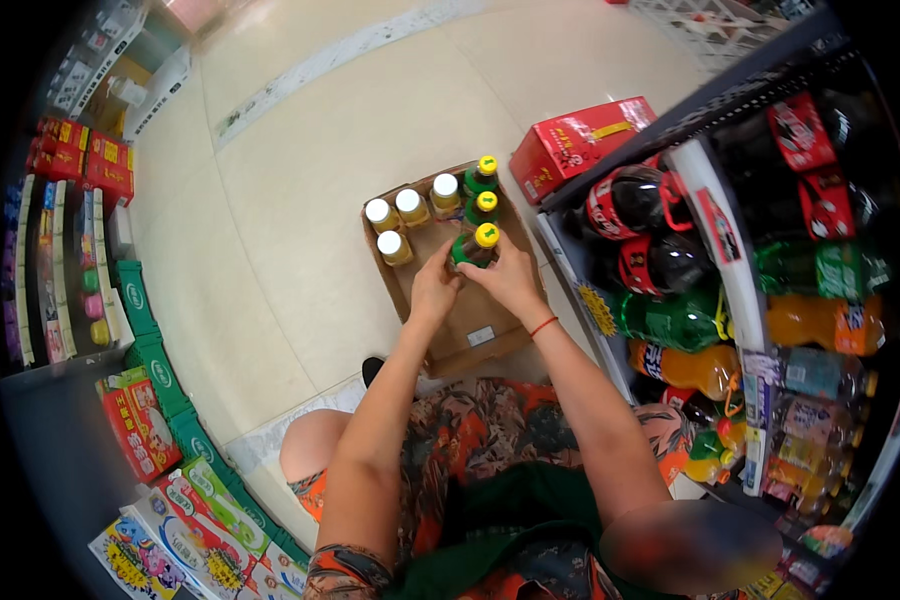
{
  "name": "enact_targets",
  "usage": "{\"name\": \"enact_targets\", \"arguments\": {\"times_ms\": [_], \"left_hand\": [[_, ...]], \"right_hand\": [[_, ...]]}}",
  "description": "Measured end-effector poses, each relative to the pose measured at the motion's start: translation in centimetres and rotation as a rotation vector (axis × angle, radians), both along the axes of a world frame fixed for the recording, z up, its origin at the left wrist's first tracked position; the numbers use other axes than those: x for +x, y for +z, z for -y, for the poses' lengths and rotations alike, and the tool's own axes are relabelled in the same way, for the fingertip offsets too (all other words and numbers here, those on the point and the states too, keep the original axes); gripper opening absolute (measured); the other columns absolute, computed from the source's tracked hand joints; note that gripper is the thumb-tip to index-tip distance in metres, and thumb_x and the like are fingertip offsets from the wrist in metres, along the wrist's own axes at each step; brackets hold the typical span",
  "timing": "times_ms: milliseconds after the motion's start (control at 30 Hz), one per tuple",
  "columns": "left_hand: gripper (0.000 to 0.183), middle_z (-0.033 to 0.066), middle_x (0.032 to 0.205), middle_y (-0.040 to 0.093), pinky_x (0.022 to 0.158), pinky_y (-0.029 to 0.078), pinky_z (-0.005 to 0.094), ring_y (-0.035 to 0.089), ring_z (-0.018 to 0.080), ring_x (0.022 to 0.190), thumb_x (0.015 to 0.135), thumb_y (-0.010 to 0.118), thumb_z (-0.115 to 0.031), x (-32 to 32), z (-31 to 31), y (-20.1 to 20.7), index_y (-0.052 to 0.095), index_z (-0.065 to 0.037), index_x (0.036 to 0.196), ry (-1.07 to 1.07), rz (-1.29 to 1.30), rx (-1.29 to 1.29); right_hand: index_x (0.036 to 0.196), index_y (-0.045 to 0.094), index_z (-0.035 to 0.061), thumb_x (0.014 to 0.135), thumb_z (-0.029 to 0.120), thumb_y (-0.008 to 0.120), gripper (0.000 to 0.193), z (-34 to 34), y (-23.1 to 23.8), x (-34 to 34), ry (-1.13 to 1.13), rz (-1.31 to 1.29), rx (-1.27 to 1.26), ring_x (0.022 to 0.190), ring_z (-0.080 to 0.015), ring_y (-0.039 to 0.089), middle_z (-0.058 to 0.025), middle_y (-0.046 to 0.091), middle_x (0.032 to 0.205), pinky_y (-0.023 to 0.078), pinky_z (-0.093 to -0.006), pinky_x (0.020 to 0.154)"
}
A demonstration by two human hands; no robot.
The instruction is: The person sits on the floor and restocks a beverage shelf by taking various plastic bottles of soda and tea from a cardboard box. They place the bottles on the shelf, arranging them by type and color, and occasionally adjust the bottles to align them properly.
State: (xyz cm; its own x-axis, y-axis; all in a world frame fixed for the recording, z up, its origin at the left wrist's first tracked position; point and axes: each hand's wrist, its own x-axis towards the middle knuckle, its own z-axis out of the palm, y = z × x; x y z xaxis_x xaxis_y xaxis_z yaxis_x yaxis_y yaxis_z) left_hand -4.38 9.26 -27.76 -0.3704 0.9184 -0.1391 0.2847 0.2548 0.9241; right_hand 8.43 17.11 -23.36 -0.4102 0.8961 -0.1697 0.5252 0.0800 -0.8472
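Observation:
A green bottle with a yellow cap [473, 246] stands upright in a shallow cardboard tray [468, 318] on the floor. My left hand [435, 286] is closed on its left side, and my right hand [511, 276] grips it from the right, a red cord around that wrist. Just beyond it, along the tray's right side, stand two more yellow-capped green bottles [482, 208]. Several white-capped bottles with yellowish contents [411, 207] fill the tray's far left corner. Whether the held bottle touches the tray bottom I cannot tell.
Close on the right is a shelf unit with large soda bottles [660, 265] lying on it. A red carton [580, 150] stands beyond the tray. To the left are shelves with green bins [153, 365] and boxed goods [137, 425]. My knees are near the tray's front edge.

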Motion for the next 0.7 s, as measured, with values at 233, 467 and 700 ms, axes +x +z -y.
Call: {"name": "enact_targets", "arguments": {"times_ms": [233,467,700], "left_hand": [[0.075,0.0061,0.115,0.064,0.093,0.047,0.0310,0.058,0.0160,0.108,0.072,0.076,-0.001,1.8,2.1,9.8,0.045,-0.009,0.141,-0.421,0.159,-0.126],[0.078,0.0076,0.109,0.063,0.082,0.053,0.0290,0.062,0.0130,0.095,0.071,0.080,-0.001,7.4,5.6,18.8,0.043,-0.002,0.139,-0.510,0.285,0.092],[0.072,0.0082,0.109,0.064,0.082,0.053,0.0302,0.062,0.0140,0.096,0.071,0.083,-0.013,14.1,7.4,27.3,0.049,-0.002,0.133,-0.526,0.145,0.301]], "right_hand": [[0.117,0.059,-0.0010,0.071,0.019,0.082,0.056,3.5,10.1,7.4,0.041,-0.172,-0.143,0.094,-0.0157,0.066,-0.0096,0.069,0.105,0.052,-0.0292,0.085],[0.127,0.047,-0.0014,0.078,0.016,0.080,0.062,10.0,18.8,13.3,-0.100,-0.357,-0.041,0.108,-0.0172,0.061,-0.0157,0.063,0.120,0.050,-0.0317,0.091],[0.129,0.043,-0.0006,0.081,0.015,0.077,0.061,15.7,24.6,18.3,-0.331,-0.522,0.150,0.113,-0.0221,0.059,-0.0160,0.060,0.121,0.047,-0.0352,0.098]]}}
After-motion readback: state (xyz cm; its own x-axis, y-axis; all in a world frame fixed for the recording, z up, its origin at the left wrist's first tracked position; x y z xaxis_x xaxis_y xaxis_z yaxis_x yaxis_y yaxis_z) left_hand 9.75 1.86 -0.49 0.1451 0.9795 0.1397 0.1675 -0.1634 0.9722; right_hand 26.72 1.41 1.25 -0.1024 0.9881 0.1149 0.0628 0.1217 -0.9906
